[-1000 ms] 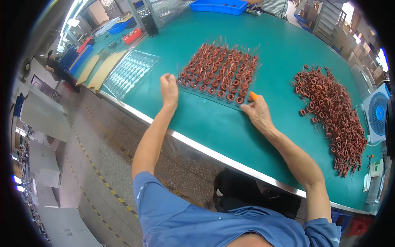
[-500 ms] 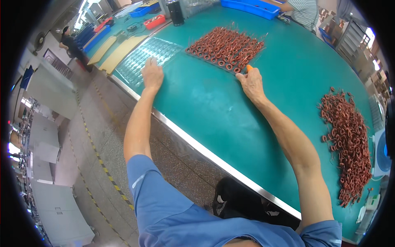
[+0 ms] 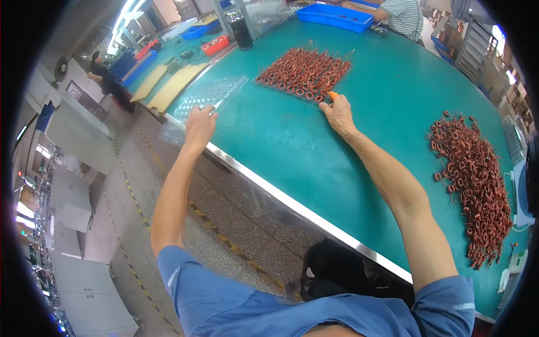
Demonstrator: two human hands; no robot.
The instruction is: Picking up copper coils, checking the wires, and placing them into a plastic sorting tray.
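A blue bin [image 3: 331,24] sits at the far edge of the green worktop [image 3: 275,149], with a co-worker in a striped shirt [image 3: 405,20] beside it. A black cylinder [image 3: 241,32] stands by the left edge, toward the far end. Past that edge are a red bin [image 3: 218,48] and two tan boards [image 3: 181,85]. Beyond, a person in dark clothing [image 3: 108,81] stands near a round fan [image 3: 61,70]. Off the near edge, black-and-yellow tape [image 3: 229,242] marks the speckled floor [image 3: 238,216], with grey cabinets [image 3: 92,292] farther left.

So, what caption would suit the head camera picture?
Left hand holding a clear plastic tray, right hand at a tray of reddish rings.
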